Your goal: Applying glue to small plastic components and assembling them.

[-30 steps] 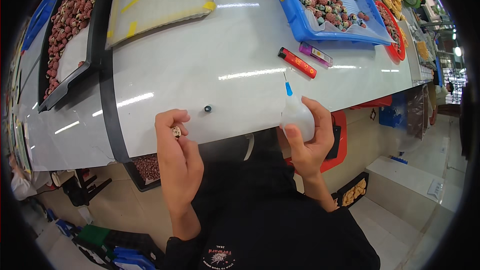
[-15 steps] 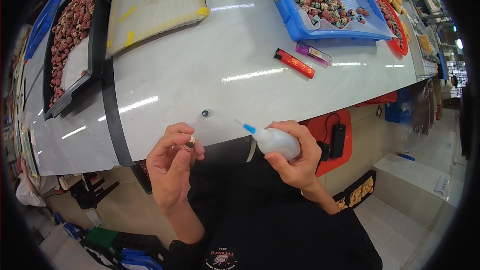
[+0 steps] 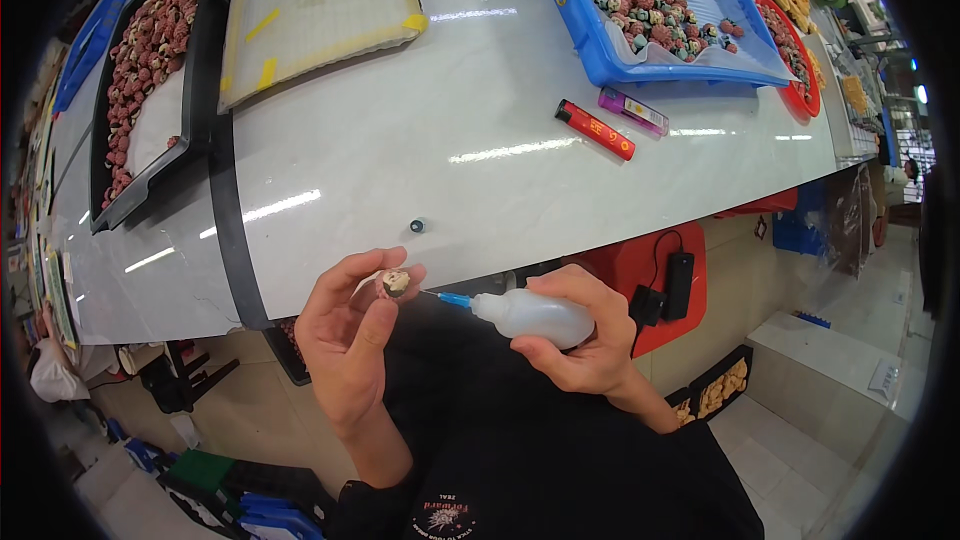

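My left hand (image 3: 348, 328) pinches a small figurine (image 3: 394, 282) between thumb and fingertips, just in front of the white table's (image 3: 420, 170) near edge. My right hand (image 3: 578, 340) grips a soft white squeeze bottle (image 3: 530, 316) lying sideways. Its blue needle tip (image 3: 448, 298) points left and reaches the small figurine. A tiny dark cap (image 3: 417, 225) lies on the table just beyond my left hand.
A red lighter (image 3: 595, 129) and a purple lighter (image 3: 633, 111) lie at mid table. A blue tray (image 3: 600, 50) of small figurines sits at the back right, a yellowish mat (image 3: 310, 10) at the back middle, a black tray (image 3: 190, 100) of reddish pieces at the left.
My right hand tipped the squeeze bottle from upright to sideways and brought its tip to the figurine. Both hands moved back from the table edge toward my body.
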Demonstrator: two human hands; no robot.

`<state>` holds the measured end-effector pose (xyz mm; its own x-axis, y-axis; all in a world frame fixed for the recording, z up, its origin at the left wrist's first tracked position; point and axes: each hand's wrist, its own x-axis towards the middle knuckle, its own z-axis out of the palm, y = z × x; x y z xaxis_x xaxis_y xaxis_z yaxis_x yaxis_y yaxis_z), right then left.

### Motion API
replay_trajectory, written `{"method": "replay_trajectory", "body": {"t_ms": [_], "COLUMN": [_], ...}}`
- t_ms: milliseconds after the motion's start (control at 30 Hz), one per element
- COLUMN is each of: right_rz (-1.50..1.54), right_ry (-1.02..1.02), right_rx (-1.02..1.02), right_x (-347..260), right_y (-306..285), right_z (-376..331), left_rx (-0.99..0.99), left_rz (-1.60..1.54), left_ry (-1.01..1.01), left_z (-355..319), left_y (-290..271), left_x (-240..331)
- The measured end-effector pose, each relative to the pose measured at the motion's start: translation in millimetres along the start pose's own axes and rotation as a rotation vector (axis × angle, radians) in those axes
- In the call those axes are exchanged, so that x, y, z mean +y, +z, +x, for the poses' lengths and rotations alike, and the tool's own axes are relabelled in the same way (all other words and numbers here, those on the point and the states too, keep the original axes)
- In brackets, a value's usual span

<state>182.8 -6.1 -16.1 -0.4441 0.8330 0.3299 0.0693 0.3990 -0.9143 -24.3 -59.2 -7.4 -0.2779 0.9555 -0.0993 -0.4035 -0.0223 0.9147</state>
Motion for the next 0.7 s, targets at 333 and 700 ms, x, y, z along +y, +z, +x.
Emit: {"method": "replay_trajectory", "body": {"t_ms": [333, 700], "right_rz": [-0.019, -0.039], "right_ry": [-0.003, 0.017], "right_rx": [-0.027, -0.012], "right_x": [-4, -13], "right_y": [-2, -8], "right_z": [3, 11], "left_rx": [-0.045, -0.067], "left_rz": [0.068, 0.077], "left_ry": [-0.04, -0.048], "left_z": [-2, -3], "left_y": [-3, -4], "left_x": [1, 0]}}
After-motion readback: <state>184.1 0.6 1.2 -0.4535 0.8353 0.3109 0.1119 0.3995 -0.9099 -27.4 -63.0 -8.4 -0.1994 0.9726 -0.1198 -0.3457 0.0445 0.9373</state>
